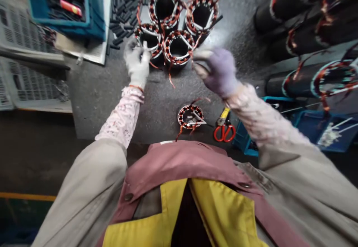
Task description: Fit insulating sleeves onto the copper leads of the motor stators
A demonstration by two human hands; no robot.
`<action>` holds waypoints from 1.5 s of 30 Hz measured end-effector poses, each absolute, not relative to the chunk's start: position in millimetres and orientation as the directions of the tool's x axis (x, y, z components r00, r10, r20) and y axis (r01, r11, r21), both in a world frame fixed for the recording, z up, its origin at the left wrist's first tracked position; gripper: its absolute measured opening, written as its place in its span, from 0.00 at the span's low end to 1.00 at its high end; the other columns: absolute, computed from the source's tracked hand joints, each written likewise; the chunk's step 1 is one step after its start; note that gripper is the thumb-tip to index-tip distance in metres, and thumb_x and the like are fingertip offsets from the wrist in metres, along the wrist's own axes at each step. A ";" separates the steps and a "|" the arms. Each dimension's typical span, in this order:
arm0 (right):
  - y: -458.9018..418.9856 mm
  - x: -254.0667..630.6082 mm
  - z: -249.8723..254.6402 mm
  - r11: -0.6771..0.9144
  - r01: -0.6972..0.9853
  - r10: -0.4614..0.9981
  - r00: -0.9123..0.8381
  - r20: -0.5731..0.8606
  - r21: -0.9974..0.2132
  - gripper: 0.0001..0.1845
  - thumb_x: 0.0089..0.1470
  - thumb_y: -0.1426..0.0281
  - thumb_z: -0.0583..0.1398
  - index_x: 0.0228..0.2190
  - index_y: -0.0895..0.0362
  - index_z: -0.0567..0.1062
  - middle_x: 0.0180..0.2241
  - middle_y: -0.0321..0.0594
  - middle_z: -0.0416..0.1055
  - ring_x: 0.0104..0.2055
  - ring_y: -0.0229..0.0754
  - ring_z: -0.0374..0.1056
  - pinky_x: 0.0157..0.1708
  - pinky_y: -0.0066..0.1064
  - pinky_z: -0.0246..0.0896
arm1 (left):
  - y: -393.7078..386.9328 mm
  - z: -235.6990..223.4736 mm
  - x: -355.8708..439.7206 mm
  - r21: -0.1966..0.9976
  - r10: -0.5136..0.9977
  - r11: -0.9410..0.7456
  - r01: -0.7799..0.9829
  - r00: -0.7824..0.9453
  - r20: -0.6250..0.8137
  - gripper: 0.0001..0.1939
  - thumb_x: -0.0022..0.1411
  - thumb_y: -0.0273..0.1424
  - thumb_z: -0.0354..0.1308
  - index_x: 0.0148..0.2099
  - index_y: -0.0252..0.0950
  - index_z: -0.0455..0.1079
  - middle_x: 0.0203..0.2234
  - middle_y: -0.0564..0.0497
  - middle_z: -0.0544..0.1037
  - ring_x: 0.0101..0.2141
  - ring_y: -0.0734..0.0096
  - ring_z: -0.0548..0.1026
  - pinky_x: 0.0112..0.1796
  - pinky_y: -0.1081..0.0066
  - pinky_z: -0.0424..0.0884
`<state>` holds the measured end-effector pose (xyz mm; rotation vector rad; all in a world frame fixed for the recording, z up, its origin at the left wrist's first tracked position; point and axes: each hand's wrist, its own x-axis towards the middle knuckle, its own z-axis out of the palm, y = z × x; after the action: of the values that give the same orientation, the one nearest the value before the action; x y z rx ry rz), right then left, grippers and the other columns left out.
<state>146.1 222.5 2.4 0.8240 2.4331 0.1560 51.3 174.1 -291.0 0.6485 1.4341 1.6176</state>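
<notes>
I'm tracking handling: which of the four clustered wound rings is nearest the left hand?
The leftmost ring, in the nearer row; the left hand overlaps it and no other.

Four wound rings (pixel 175 18) are bunched up toward the far side of the surface (pixel 95 101), basically two in front, two behind. Left hand (pixel 137 60)'s at the near-left one, right hand (pixel 219 70)'s just right of the near-right one. A lone ring (pixel 183 118) sits by the near edge, scissors (pixel 223 121) to its right. Loose tubes (pixel 124 6) are scattered left of the bunch, and there's a bin (pixel 64 26) left of those. Way over right, cylinders (pixel 293 85) lie on their sides, with crates (pixel 246 142) nearer the person.
</notes>
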 end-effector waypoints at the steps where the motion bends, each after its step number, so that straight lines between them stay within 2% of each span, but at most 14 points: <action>1: 195.6 161.8 22.1 0.753 0.592 0.657 -0.659 -0.367 0.286 0.15 0.70 0.62 0.53 0.51 0.50 0.75 0.51 0.45 0.77 0.55 0.47 0.71 0.58 0.43 0.64 | 152.0 -278.8 53.6 0.965 0.821 0.024 -0.263 -0.545 -0.169 0.12 0.70 0.44 0.54 0.39 0.43 0.71 0.58 0.49 0.73 0.65 0.61 0.63 0.68 0.52 0.56; 3: 138.6 197.4 47.2 0.674 0.675 0.738 -0.607 -0.294 0.300 0.14 0.68 0.61 0.54 0.46 0.51 0.77 0.44 0.46 0.78 0.48 0.49 0.73 0.51 0.45 0.67 | 100.5 -245.8 65.4 0.965 0.833 -0.020 -0.261 -0.538 -0.128 0.11 0.71 0.39 0.54 0.39 0.40 0.72 0.52 0.48 0.76 0.58 0.65 0.70 0.64 0.56 0.63; 6: 75.9 239.8 35.1 0.597 0.707 0.793 -0.449 -0.412 0.378 0.16 0.65 0.64 0.57 0.48 0.56 0.79 0.47 0.51 0.78 0.50 0.54 0.71 0.50 0.47 0.66 | 37.1 -193.7 96.2 0.963 0.955 -0.055 -0.263 -0.294 -0.026 0.11 0.69 0.35 0.56 0.34 0.39 0.74 0.44 0.47 0.79 0.48 0.66 0.77 0.57 0.62 0.72; 9: 62.7 246.5 -10.9 0.504 0.718 0.852 -0.325 -0.410 0.479 0.19 0.62 0.69 0.57 0.51 0.58 0.80 0.56 0.58 0.74 0.57 0.59 0.66 0.55 0.52 0.60 | 15.2 -170.0 124.8 0.982 0.999 0.024 -0.185 -0.031 -0.030 0.08 0.67 0.33 0.58 0.39 0.39 0.78 0.49 0.45 0.80 0.50 0.64 0.77 0.57 0.63 0.73; 13: 76.9 223.5 -46.1 0.386 0.784 0.911 -0.242 -0.334 0.486 0.21 0.61 0.76 0.54 0.49 0.61 0.82 0.58 0.60 0.73 0.56 0.60 0.67 0.55 0.52 0.59 | 18.6 -175.1 129.8 0.994 0.996 0.079 -0.078 0.047 -0.075 0.08 0.68 0.33 0.58 0.40 0.40 0.79 0.51 0.45 0.80 0.50 0.63 0.78 0.56 0.61 0.75; 19: 90.0 201.8 -46.0 0.181 0.938 0.918 -0.052 -0.394 0.296 0.21 0.56 0.80 0.55 0.46 0.65 0.83 0.56 0.62 0.74 0.56 0.57 0.71 0.56 0.46 0.62 | 19.3 -177.3 111.1 0.996 0.994 0.093 -0.013 0.053 -0.092 0.09 0.69 0.33 0.57 0.42 0.39 0.78 0.49 0.44 0.80 0.50 0.64 0.78 0.55 0.63 0.74; 22: 108.4 205.5 -42.8 0.088 0.986 0.861 -0.003 -0.509 0.143 0.20 0.51 0.80 0.58 0.43 0.62 0.84 0.52 0.53 0.79 0.52 0.49 0.75 0.52 0.35 0.68 | 23.7 -173.2 107.0 0.992 0.991 0.128 0.018 0.020 -0.129 0.10 0.69 0.32 0.56 0.48 0.35 0.76 0.47 0.42 0.80 0.48 0.64 0.78 0.54 0.64 0.73; 26: 128.6 219.2 -45.6 0.027 0.999 0.752 -0.050 -0.658 -0.045 0.19 0.47 0.81 0.58 0.41 0.64 0.83 0.48 0.47 0.80 0.46 0.43 0.76 0.43 0.26 0.70 | 34.0 -167.7 110.0 0.968 0.996 0.091 0.232 0.003 -0.094 0.26 0.64 0.34 0.64 0.62 0.31 0.68 0.60 0.35 0.73 0.55 0.57 0.75 0.57 0.61 0.71; 28: 130.5 219.0 -42.9 0.041 0.997 0.733 -0.078 -0.676 -0.070 0.18 0.47 0.82 0.58 0.38 0.64 0.82 0.46 0.48 0.81 0.45 0.44 0.77 0.43 0.27 0.70 | 43.2 -158.3 111.9 0.916 0.990 -0.019 0.401 0.133 -0.037 0.31 0.63 0.37 0.65 0.65 0.33 0.67 0.64 0.33 0.70 0.59 0.51 0.72 0.59 0.57 0.68; 32: 114.3 203.2 -21.1 0.208 0.978 0.787 -0.163 -0.595 0.007 0.16 0.51 0.83 0.59 0.39 0.61 0.83 0.46 0.46 0.81 0.51 0.45 0.75 0.54 0.30 0.68 | 67.8 -126.2 103.2 0.713 0.902 -0.284 0.641 0.431 -0.029 0.20 0.73 0.29 0.50 0.63 0.39 0.70 0.58 0.35 0.75 0.56 0.53 0.76 0.53 0.57 0.72; 37: 87.7 211.3 -12.0 0.294 0.932 0.880 -0.177 -0.442 0.211 0.21 0.58 0.79 0.59 0.52 0.62 0.79 0.59 0.57 0.73 0.60 0.49 0.71 0.62 0.39 0.65 | 95.0 -108.3 84.0 0.659 0.842 -0.474 0.584 0.518 0.148 0.10 0.66 0.23 0.57 0.45 0.35 0.79 0.36 0.39 0.81 0.38 0.54 0.82 0.38 0.62 0.75; 39: 75.9 223.0 -11.0 0.360 0.910 0.865 -0.243 -0.438 0.205 0.23 0.59 0.77 0.60 0.56 0.61 0.77 0.62 0.58 0.69 0.63 0.52 0.68 0.64 0.45 0.64 | 98.4 -103.5 79.5 0.657 0.825 -0.499 0.565 0.543 0.160 0.11 0.66 0.23 0.55 0.44 0.33 0.79 0.35 0.37 0.81 0.38 0.54 0.82 0.38 0.62 0.75; 42: 58.6 240.8 -11.7 0.503 0.848 0.794 -0.377 -0.477 0.168 0.21 0.58 0.72 0.64 0.53 0.60 0.79 0.65 0.59 0.65 0.67 0.58 0.62 0.67 0.55 0.57 | 101.3 -98.6 80.7 0.690 0.824 -0.450 0.566 0.561 0.078 0.15 0.66 0.23 0.51 0.43 0.29 0.80 0.34 0.34 0.81 0.40 0.49 0.83 0.41 0.59 0.75; 45: 53.3 255.8 -19.6 0.554 0.807 0.766 -0.397 -0.506 0.206 0.26 0.54 0.69 0.67 0.54 0.64 0.78 0.68 0.62 0.60 0.69 0.64 0.55 0.69 0.60 0.49 | 109.0 -105.6 91.2 0.741 0.829 -0.364 0.564 0.559 -0.017 0.11 0.62 0.25 0.57 0.41 0.31 0.81 0.34 0.35 0.82 0.43 0.47 0.82 0.45 0.58 0.73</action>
<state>255.8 53.3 -19.6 1.2609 2.2361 -0.0965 91.2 109.0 -105.6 2.0742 1.1136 0.4728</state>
